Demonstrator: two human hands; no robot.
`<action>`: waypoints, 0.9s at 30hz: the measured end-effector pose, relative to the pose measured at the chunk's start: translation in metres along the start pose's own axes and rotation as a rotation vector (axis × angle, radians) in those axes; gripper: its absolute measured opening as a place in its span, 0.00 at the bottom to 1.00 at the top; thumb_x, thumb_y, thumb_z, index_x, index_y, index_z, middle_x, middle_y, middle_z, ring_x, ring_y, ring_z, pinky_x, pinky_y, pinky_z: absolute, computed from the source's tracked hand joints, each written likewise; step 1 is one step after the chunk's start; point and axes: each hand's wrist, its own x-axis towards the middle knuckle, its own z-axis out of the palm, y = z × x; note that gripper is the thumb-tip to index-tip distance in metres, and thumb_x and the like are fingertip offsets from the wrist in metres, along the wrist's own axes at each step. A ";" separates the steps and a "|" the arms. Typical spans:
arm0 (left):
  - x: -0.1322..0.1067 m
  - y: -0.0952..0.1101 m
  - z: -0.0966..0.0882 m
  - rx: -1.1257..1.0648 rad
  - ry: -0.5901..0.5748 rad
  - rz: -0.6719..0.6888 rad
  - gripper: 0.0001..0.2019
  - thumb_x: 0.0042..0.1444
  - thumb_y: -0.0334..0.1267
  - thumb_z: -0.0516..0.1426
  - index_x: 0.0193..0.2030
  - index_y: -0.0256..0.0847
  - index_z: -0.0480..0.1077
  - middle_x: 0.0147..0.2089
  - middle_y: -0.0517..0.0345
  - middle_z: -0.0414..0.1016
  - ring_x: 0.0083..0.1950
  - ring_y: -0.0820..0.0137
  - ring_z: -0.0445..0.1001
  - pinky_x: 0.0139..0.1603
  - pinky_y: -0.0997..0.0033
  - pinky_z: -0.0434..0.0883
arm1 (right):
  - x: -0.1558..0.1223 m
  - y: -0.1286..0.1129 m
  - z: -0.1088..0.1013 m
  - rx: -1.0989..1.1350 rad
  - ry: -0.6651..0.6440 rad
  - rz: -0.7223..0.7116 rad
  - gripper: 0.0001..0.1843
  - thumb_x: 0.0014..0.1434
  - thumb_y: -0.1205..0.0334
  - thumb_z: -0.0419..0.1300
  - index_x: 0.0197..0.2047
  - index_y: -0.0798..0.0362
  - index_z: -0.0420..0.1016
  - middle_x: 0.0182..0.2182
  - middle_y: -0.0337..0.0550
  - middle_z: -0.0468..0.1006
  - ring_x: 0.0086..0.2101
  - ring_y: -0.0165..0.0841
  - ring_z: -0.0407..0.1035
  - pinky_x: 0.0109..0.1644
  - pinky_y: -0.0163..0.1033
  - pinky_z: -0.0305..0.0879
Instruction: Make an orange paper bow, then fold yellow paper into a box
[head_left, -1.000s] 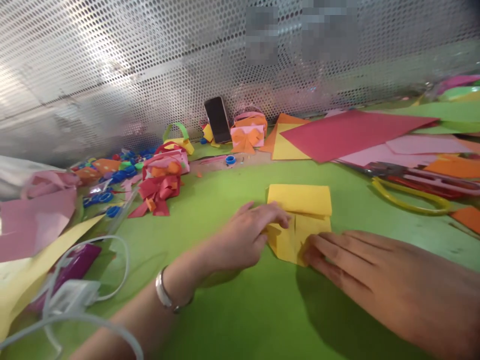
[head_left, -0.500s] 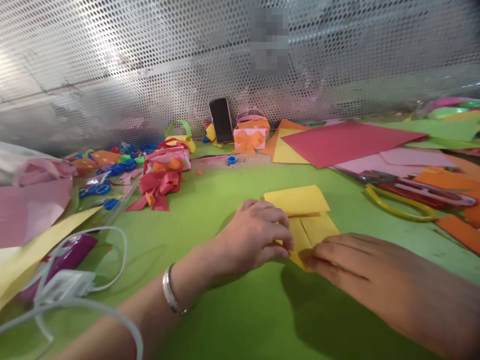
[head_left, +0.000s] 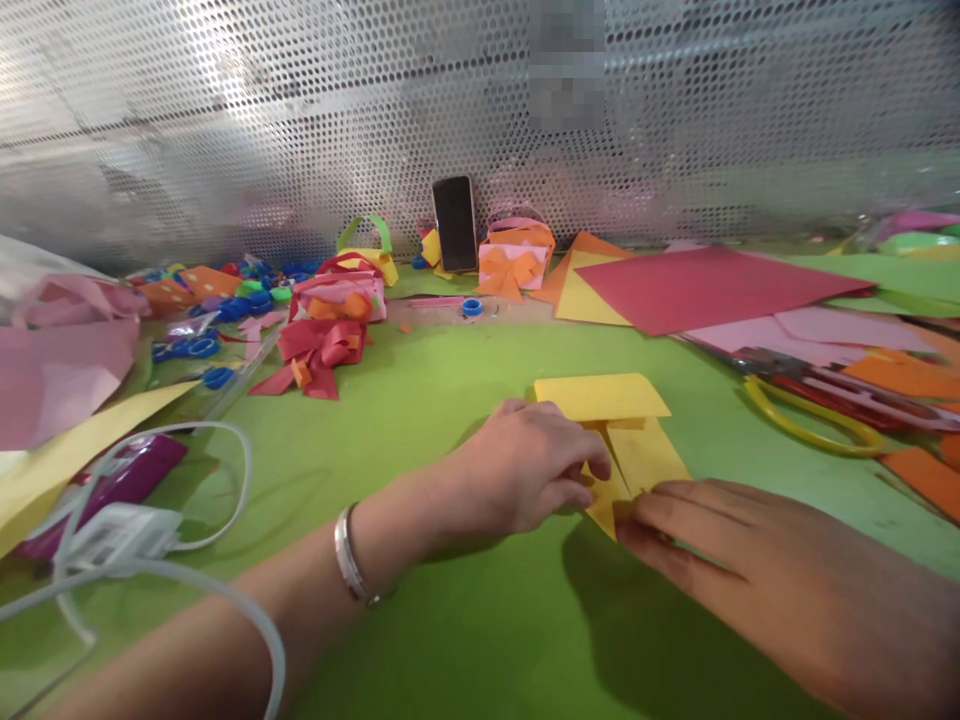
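Observation:
A folded piece of yellow paper [head_left: 604, 397] lies on the green tabletop [head_left: 420, 400], its far edge folded over in a flap and its two side panels meeting at a slit near the middle. My left hand [head_left: 536, 465], a silver bangle on its wrist, has curled fingers gripping the paper's left panel. From the right, my right hand [head_left: 712, 540] pinches the near right corner; its fingertips are partly hidden. Between my hands the panels lift a little and the slit gapes.
Scissors with yellow handles [head_left: 810, 420] rest at the right beside a red sheet [head_left: 720, 285] and orange scraps. A phone [head_left: 455, 225] leans against the perforated metal wall [head_left: 337, 120]. Small paper bags [head_left: 514, 265] stand at the back. A white cable [head_left: 244, 490] and charger [head_left: 124, 540] are front left.
The slit between the yellow panels has widened toward the near end. Both hands stay on the paper. The whole view has shifted slightly.

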 end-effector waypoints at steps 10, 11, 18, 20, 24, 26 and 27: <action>0.005 0.005 0.005 0.003 0.005 -0.116 0.04 0.52 0.31 0.63 0.35 0.40 0.72 0.34 0.61 0.77 0.39 0.67 0.71 0.43 0.66 0.65 | 0.000 -0.004 -0.002 -0.037 -0.006 0.004 0.18 0.66 0.72 0.43 0.52 0.58 0.69 0.38 0.47 0.79 0.36 0.38 0.72 0.39 0.44 0.67; 0.005 0.005 0.006 0.000 0.009 -0.107 0.04 0.52 0.30 0.63 0.34 0.40 0.73 0.34 0.62 0.77 0.39 0.67 0.70 0.42 0.67 0.65 | 0.002 -0.004 -0.002 -0.016 -0.015 0.026 0.17 0.67 0.72 0.43 0.51 0.58 0.70 0.36 0.46 0.79 0.34 0.37 0.72 0.36 0.43 0.67; -0.006 0.015 -0.001 0.234 0.095 0.038 0.05 0.55 0.32 0.63 0.29 0.44 0.78 0.35 0.59 0.76 0.43 0.64 0.67 0.49 0.61 0.63 | 0.019 -0.001 -0.007 0.082 -0.047 0.089 0.10 0.58 0.71 0.55 0.42 0.53 0.73 0.30 0.41 0.75 0.29 0.35 0.70 0.29 0.39 0.64; -0.013 0.026 0.000 0.388 0.106 0.063 0.10 0.57 0.33 0.61 0.25 0.43 0.77 0.32 0.57 0.74 0.42 0.63 0.66 0.49 0.57 0.62 | 0.020 -0.001 -0.008 0.074 -0.055 0.120 0.11 0.54 0.72 0.57 0.40 0.52 0.73 0.29 0.39 0.75 0.27 0.35 0.69 0.27 0.39 0.64; -0.027 0.043 0.012 0.541 0.145 0.057 0.15 0.58 0.32 0.57 0.20 0.42 0.71 0.28 0.57 0.67 0.39 0.63 0.63 0.45 0.56 0.63 | 0.022 -0.004 -0.010 0.081 -0.106 0.137 0.13 0.48 0.71 0.63 0.39 0.52 0.72 0.29 0.38 0.74 0.27 0.35 0.69 0.24 0.38 0.64; -0.031 0.046 0.019 0.587 0.153 0.048 0.13 0.57 0.32 0.55 0.22 0.43 0.72 0.31 0.55 0.67 0.40 0.62 0.63 0.41 0.58 0.64 | 0.022 -0.004 -0.011 0.106 -0.119 0.133 0.15 0.46 0.71 0.65 0.39 0.52 0.71 0.30 0.39 0.75 0.28 0.36 0.69 0.26 0.39 0.66; -0.032 0.046 0.021 0.606 0.156 0.046 0.11 0.56 0.32 0.55 0.24 0.43 0.73 0.32 0.55 0.67 0.40 0.62 0.63 0.39 0.60 0.64 | 0.022 -0.004 -0.011 0.115 -0.114 0.137 0.15 0.46 0.71 0.66 0.38 0.52 0.71 0.31 0.39 0.75 0.29 0.36 0.69 0.27 0.39 0.67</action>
